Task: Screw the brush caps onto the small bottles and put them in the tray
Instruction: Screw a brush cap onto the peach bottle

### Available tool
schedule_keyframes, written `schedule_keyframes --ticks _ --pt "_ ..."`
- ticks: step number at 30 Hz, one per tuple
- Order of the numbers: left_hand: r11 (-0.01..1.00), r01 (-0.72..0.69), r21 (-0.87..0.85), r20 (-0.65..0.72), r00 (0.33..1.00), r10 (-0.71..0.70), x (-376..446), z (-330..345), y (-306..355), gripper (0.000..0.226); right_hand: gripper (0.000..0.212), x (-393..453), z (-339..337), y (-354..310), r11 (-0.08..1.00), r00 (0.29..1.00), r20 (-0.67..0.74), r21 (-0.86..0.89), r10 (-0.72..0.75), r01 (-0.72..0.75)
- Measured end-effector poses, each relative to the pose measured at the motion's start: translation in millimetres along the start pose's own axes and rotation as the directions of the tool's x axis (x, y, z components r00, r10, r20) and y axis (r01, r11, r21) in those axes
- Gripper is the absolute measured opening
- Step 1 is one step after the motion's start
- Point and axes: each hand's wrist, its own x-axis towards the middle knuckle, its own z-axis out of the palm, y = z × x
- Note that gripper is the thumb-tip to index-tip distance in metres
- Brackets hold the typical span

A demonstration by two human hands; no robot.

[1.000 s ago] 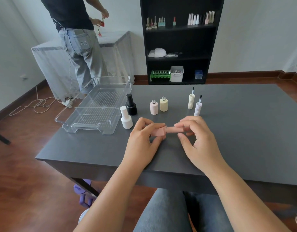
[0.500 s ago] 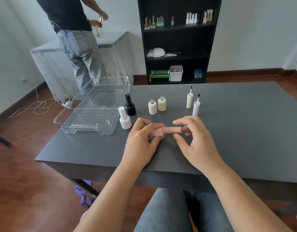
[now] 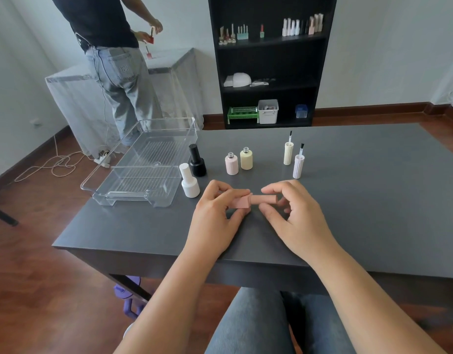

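left hand (image 3: 215,215): fingers pinch the pink bottle (image 3: 239,202), held on its side just above the surface (image 3: 361,200), near the front edge
right hand (image 3: 297,215): fingers curled round the pink cap (image 3: 263,199), thumb below, forefinger on top; cap seated on the bottle neck, mid-twist by my read
handling: looks small, light and rigid; bottle body smooth and matte, could slip under torque. Best held by the squarish body with one hand, cap turned by its long barrel. Thread likely fine, so start straight to avoid cross-threading
tray (image 3: 113,186): clear hard plastic, ribbed floor, at the left edge, no bottles in it
capped: white bottle (image 3: 190,182) and black bottle (image 3: 196,161), glossy, rounded shoulders, upright just beside the tray
open: pale pink bottle (image 3: 231,164) and cream bottle (image 3: 246,158), cylindrical, threaded necks bare, mid-surface
loose caps: cream cap (image 3: 288,152) and lilac cap (image 3: 298,165), fluted, standing brush-up, right of the open bottles
progress: early, nothing trayed yet
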Motion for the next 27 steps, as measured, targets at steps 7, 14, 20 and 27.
schedule_keyframes --ticks 7,14,20,27 --pt "1.000 -0.022 -0.007 0.009 1.000 0.022 -1.7 1.2 -0.1 0.029 0.005 0.0 0.6 3.7 0.999 0.999 0.039 -0.030 0.033 -0.032" --pt "0.999 -0.045 0.022 0.016 0.999 0.045 -1.2 0.8 -0.8 0.026 0.006 0.0 1.4 5.6 0.998 0.994 0.095 -0.019 0.060 -0.059" --pt "0.995 -0.080 0.055 -0.002 0.997 0.080 -0.8 1.5 -2.2 0.025 0.007 1.3 2.2 8.5 0.994 0.988 0.115 -0.008 0.107 -0.107" --pt "0.981 0.192 -0.039 -0.102 0.975 -0.195 1.7 -3.5 -5.5 0.031 0.015 4.4 0.5 3.8 0.967 0.979 0.017 0.150 0.205 -0.205"
